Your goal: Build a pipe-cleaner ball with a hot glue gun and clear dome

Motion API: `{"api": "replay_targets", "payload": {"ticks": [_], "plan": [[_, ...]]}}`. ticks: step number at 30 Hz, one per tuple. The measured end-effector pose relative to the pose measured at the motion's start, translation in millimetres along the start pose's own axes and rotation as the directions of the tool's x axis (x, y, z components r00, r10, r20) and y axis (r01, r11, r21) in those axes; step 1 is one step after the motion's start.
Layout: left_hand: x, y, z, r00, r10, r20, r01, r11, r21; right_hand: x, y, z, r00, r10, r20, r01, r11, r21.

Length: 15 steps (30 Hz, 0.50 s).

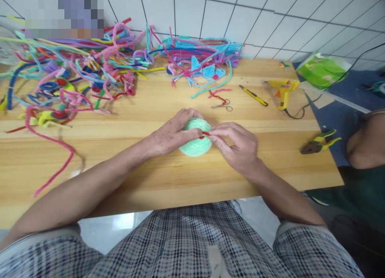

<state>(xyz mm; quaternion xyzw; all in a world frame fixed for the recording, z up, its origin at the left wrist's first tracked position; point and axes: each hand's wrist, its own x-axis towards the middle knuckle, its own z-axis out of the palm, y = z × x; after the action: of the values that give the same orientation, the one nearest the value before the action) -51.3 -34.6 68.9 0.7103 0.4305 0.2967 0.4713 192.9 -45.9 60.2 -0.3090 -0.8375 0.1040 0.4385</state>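
A pale green coil of pipe cleaner (194, 149), round and wound in rings, is held just above the front half of the wooden table. My left hand (177, 131) grips it from the left, fingers behind its top edge and thumb across its face. Near its middle shows a short red pipe cleaner (205, 133), partly covered by the left thumb. The fingertips of my right hand (236, 144) pinch the red piece's right end, close to the coil's right edge. Whether the red piece is fastened to the coil I cannot tell.
Heaped pipe cleaners (99, 65) cover the table's back left. Scissors (224, 106), a yellow utility knife (254, 95), a yellow glue gun (282, 91) with a cord, and pliers (319, 142) lie rightward. Another person's arm (368, 140) is beyond the right edge.
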Motion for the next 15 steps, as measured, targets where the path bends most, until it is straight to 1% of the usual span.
{"api": "replay_targets", "payload": {"ticks": [5,10,12,15], "plan": [[-2,6,8.0,0.997,-0.043,-0.057,0.044,0.999,0.030,0,-3,2,0.999,-0.052,-0.004,0.052,0.998,-0.033],[-10,10,19.7,0.986,-0.103,-0.129,0.114,0.990,0.082,0,-4,5,0.995,-0.103,-0.012,0.101,0.991,-0.087],[-14,8,22.0,0.988,-0.093,-0.127,0.105,0.990,0.089,-1,-5,4,0.995,-0.099,-0.014,0.097,0.990,-0.102],[-17,5,20.7,0.994,-0.044,-0.101,0.053,0.994,0.094,-1,-5,2,0.996,-0.084,-0.006,0.083,0.991,-0.101]]}}
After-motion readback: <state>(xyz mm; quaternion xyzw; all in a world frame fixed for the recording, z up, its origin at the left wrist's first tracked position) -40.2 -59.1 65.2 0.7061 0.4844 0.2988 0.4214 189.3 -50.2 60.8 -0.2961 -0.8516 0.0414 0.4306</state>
